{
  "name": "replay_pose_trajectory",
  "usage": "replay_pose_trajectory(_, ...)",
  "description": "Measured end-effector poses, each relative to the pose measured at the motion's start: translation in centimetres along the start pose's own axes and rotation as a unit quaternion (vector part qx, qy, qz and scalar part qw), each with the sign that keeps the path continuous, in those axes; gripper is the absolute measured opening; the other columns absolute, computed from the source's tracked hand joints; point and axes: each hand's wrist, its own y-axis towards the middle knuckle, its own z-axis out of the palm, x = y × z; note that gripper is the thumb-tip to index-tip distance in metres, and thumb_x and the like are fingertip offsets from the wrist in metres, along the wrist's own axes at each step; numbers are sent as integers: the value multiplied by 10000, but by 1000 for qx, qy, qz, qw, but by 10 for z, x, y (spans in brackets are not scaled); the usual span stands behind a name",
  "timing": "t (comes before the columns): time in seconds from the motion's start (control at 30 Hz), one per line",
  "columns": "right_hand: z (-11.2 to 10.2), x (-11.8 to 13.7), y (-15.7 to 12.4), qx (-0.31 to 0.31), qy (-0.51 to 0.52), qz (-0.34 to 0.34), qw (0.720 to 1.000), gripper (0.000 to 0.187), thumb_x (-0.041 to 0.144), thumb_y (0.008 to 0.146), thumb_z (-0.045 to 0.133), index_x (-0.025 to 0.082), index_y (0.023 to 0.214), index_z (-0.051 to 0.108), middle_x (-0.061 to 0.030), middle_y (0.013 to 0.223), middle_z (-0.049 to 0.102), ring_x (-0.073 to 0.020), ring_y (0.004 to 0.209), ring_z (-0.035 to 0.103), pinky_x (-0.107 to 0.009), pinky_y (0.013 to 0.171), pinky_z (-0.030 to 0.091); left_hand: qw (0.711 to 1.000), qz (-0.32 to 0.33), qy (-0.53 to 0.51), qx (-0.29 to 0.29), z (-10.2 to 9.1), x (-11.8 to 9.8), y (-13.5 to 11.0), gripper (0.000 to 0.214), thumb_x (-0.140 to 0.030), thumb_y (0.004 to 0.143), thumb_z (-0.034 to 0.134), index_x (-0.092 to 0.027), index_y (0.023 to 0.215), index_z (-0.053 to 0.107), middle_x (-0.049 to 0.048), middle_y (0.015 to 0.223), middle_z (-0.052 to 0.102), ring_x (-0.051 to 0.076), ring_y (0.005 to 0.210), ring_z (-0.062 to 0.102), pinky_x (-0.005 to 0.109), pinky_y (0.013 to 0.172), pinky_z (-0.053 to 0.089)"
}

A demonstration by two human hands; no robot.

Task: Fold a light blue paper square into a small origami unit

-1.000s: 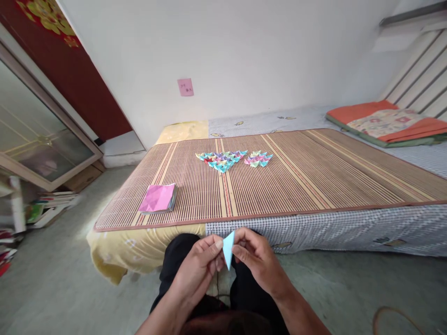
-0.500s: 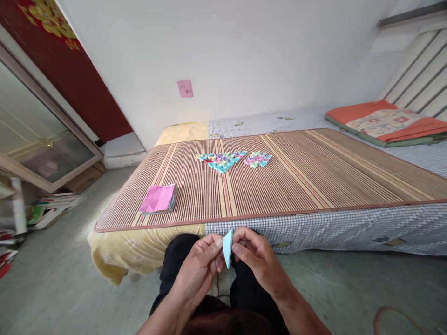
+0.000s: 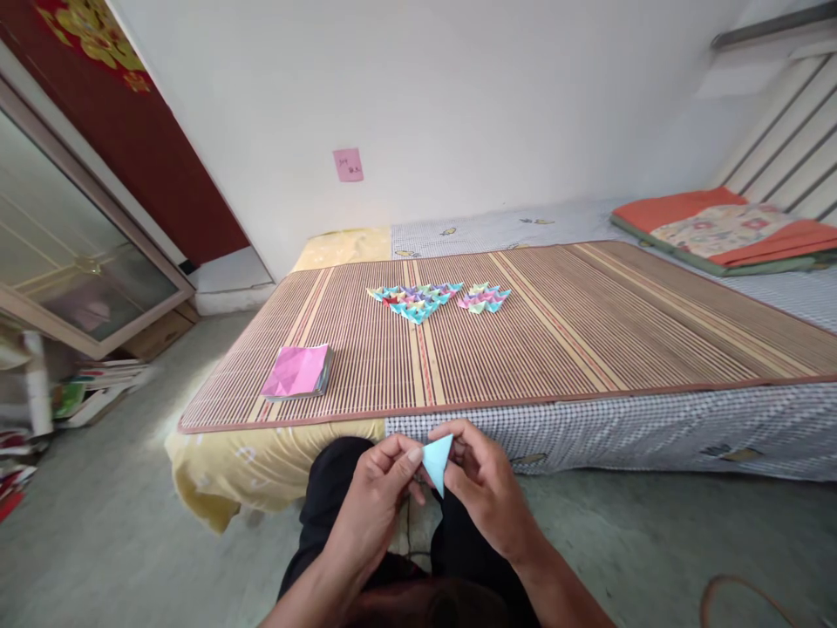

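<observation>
A light blue folded paper triangle [image 3: 436,458] is pinched between my left hand [image 3: 376,501] and my right hand [image 3: 487,493], low in the view above my dark trousers. Both hands are closed on it, thumbs and forefingers at its edges. On the striped bamboo mat [image 3: 555,331] ahead lie two clusters of small folded paper pieces, a larger one [image 3: 414,299] and a smaller one [image 3: 484,298]. A stack of pink paper squares [image 3: 297,371] sits at the mat's near left corner.
The mat covers a bed with a yellow and checked sheet [image 3: 588,427]. An orange folded quilt [image 3: 725,227] lies at the far right. A glass cabinet door [image 3: 71,253] and stacked books [image 3: 91,388] stand at the left. A pink note [image 3: 348,164] sticks on the wall.
The blue paper has turned from a narrow edge-on sliver to a wider triangle facing me. Both hands rose slightly and stayed together.
</observation>
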Motion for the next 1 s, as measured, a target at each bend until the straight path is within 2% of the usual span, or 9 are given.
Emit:
replay_pose_trajectory(0.1,3,0,-1,-34,-83,-70,993,205,156,932,585,237,1087,691,-8,893,669,-170,784,641,-281,705,512,1000,17,26,-5,0,2,-1,337,-457,873,783,-148,766,699,8,686,634,104,597,552,204,585,479)
replay_pose_trajectory(0.2,5,0,-1,-79,-150,-155,973,187,141,976,564,248,1031,708,-30,955,675,-186,888,667,-302,779,533,999,-30,2,11,3,2,-4,360,-500,871,772,-150,823,701,32,744,674,129,642,615,235,629,524)
replay_pose_trajectory(0.27,5,0,-1,-107,-191,-191,957,192,120,981,562,251,1019,696,-30,936,666,-187,870,664,-305,766,537,997,-53,-11,45,5,1,-6,343,-486,868,780,-149,881,716,54,793,709,153,698,663,269,699,556)
replay_pose_trajectory(0.37,4,-1,0,-123,-246,-230,934,245,74,970,542,258,1049,682,-37,940,655,-193,864,661,-314,749,548,996,-31,-25,76,7,2,-7,302,-369,819,851,-152,999,743,67,886,751,163,797,694,280,804,562)
replay_pose_trajectory(0.43,4,-2,0,-115,-274,-252,921,301,48,963,514,264,1089,682,-47,959,645,-202,891,661,-324,759,556,998,-7,-31,60,7,3,-7,310,-317,798,870,-147,1020,737,70,918,764,153,802,690,261,791,557)
replay_pose_trajectory(0.6,3,-6,1,-88,-304,-269,910,333,46,960,540,265,1166,682,-56,1011,632,-205,931,664,-342,811,572,998,51,-32,-6,7,7,-7,423,-345,839,834,-201,1153,590,42,903,773,159,722,698,285,716,581)
replay_pose_trajectory(0.67,3,-6,1,-79,-309,-272,908,346,42,961,541,268,1183,683,-56,1022,632,-202,926,665,-341,812,574,996,79,-21,-17,8,9,-10,395,-337,866,812,-233,1131,539,13,865,764,157,706,701,288,715,584)
replay_pose_trajectory(0.8,4,-4,0,-76,-288,-271,915,326,36,958,551,267,1155,671,-55,1027,639,-201,942,664,-337,824,570,993,111,19,-24,9,10,-13,229,-335,913,761,-221,984,576,-5,807,739,138,717,695,242,707,562)
replay_pose_trajectory(1.0,3,2,0,-60,-213,-216,951,162,129,965,618,257,1037,685,-43,1019,660,-207,966,676,-330,848,565,990,120,49,-51,4,7,-11,195,-344,879,790,-190,886,671,-2,751,731,124,658,685,227,680,567)
